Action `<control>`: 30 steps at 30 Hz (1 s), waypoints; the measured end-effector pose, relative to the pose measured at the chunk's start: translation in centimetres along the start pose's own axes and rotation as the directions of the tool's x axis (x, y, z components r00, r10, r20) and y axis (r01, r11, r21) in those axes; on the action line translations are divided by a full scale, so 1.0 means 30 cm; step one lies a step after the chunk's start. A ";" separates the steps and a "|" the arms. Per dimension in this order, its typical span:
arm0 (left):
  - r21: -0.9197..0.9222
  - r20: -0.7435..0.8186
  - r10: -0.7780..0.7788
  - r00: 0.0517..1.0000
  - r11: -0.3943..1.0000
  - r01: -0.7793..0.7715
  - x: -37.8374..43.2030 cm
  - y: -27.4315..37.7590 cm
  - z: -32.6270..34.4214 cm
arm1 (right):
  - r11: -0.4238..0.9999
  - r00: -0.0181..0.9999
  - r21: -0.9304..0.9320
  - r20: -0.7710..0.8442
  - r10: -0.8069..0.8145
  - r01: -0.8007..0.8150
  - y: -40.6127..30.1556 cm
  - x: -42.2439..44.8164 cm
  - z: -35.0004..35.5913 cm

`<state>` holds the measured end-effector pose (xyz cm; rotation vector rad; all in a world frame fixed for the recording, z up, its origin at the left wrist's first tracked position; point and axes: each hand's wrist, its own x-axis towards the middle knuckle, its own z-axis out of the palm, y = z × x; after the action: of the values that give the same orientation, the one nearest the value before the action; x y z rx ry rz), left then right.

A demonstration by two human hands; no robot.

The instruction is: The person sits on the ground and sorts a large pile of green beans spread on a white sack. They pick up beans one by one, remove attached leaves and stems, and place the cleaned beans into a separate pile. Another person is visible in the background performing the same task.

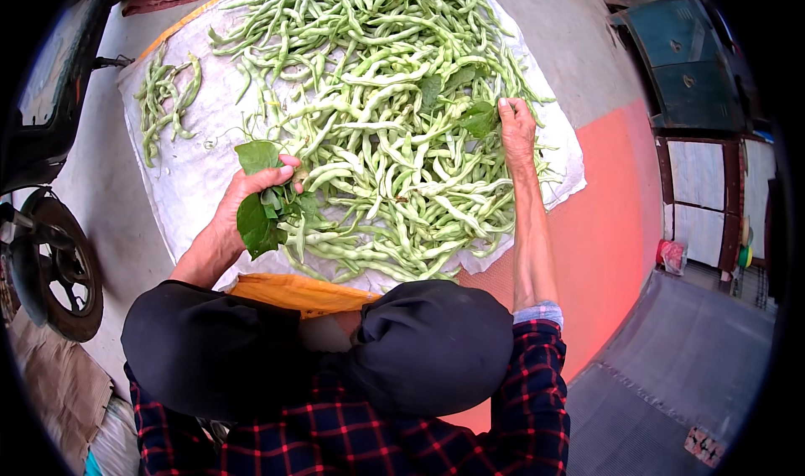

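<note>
A large heap of pale green bean pods lies spread over a white woven sheet on the floor. My left hand, at the heap's near left edge, holds a bunch of green leaves between thumb and fingers. At the heap's right side, my right hand has its thumb and fingers pinched at the edge of a green leaf lying on the pods. More leaves rest on the heap farther up. A small separate group of bean pods is on the sheet's left part.
A wheel and other dark vehicle parts stand at the left. Teal cabinet doors and a white-panelled cabinet are at the right. Grey matting covers the lower right floor; flattened cardboard lies lower left.
</note>
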<state>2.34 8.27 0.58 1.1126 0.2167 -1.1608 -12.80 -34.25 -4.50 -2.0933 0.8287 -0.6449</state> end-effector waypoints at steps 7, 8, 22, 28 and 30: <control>-0.023 0.014 0.005 1.000 1.000 -0.004 0.013 -0.012 0.009 | 0.975 0.958 -0.220 0.283 0.050 0.015 -0.098 -0.027 -0.089; -0.018 -0.005 0.014 1.000 1.000 -0.014 0.013 -0.014 0.003 | 0.919 0.925 -0.373 0.379 0.029 0.124 -0.093 -0.027 -0.076; -0.054 -0.002 0.023 1.000 0.998 -0.024 0.007 0.002 0.008 | 0.083 0.696 -0.739 0.660 0.283 0.668 -0.124 -0.037 -0.012; -0.051 0.044 0.032 0.999 0.998 -0.030 0.006 0.007 0.008 | 0.266 0.803 -0.788 0.591 0.075 0.555 -0.364 0.096 -0.259; -0.056 0.040 0.037 0.999 0.998 -0.034 0.009 0.002 0.021 | 0.480 0.809 -0.725 0.586 0.050 0.495 -0.475 0.102 -0.359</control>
<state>2.27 7.61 0.73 1.0395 0.1953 -1.1386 -13.18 -34.71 13.59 -3.1319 0.5443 0.4124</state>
